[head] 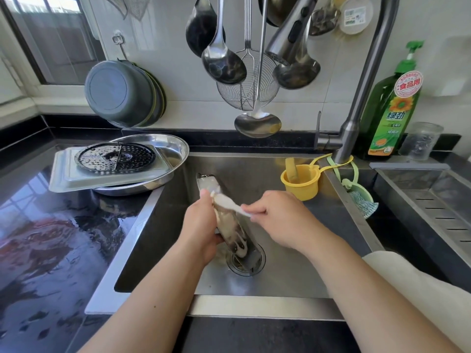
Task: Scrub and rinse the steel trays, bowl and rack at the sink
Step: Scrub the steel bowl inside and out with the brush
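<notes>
- A tray (230,220) stands on edge in the sink (280,284), over the drain (246,263), between both hands.
- Left of the sink, a rack (116,156) lies on a lid (76,179) in a bowl (173,151) on the table (51,238).
- The soap bottle (390,115) stands behind the sink, right of the tap (356,103).

I am holding a soapy steel tray (230,225) edge-on over the sink (280,276); rectangular tray (63,174), perforated rack (116,157) and bowl (175,149) are lying stacked on my counter (51,238).
</notes>
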Motion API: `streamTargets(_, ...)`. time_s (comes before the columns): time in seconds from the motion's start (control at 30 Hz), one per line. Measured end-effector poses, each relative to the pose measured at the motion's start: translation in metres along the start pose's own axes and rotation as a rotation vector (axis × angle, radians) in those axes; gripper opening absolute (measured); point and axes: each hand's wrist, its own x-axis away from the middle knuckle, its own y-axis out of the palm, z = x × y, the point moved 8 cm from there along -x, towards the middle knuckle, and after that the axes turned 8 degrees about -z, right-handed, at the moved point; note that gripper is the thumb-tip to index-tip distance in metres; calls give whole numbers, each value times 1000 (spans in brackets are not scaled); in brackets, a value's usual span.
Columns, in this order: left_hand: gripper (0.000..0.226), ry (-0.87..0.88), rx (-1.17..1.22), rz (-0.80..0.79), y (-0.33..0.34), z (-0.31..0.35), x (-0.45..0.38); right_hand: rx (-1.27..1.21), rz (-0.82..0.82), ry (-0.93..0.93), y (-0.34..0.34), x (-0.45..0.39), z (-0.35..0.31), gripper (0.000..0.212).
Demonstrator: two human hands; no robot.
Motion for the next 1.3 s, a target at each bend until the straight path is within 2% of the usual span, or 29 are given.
streamTargets(0.1, 32, -22, 258, 66, -12, 0, -6, 19, -148, 55, 11, 7, 11, 24)
streamTargets(0.13, 34, -27, 318, 74, -14, 0, -5, 14, -180, 87, 14, 8, 16, 24)
streamTargets(0.23, 43, -5, 397, 102, -20, 0, -8, -10, -224, 202, 10, 9, 32, 23)
streamTargets(0.4, 34, 2, 510, 102, -25, -2, -16, 165, -343, 363, 8, 18, 56, 29)
streamTargets(0.53, 35, -42, 612, 119, -29, -9, -22, 107, -299, 405, 4, 20, 61, 30)
streamTargets(0.67, 39, -77, 624, 103, -26, -12, -22, -159, -187, 319, 5, 14, 48, 26)
streamTargets(0.73, 39, -71, 635, 111, -27, -13, -25, -214, -136, 262, 7, 10, 37, 25)
streamTargets(0.8, 39, -66, 645, 114, -27, -13, -24, -187, -117, 260, 6, 8, 34, 24)
streamTargets(0.9, 34, -31, 668, 73, -22, -5, -18, -115, -155, 372, -3, 13, 50, 21)
streamTargets(0.97, 23, 6, 653, 19, -15, 2, -15, -57, -171, 426, -6, 16, 60, 21)
streamTargets(1.03, 10, -15, 531, -58, -1, -5, -14, -98, -182, 390, 2, 14, 53, 21)
streamTargets(1.13, 15, -72, 417, -77, 11, -18, -10, -168, -166, 304, 20, 6, 32, 19)
streamTargets(1.3, 24, -58, 608, -12, -6, -5, -14, -200, 7, 253, 3, 6, 27, 22)
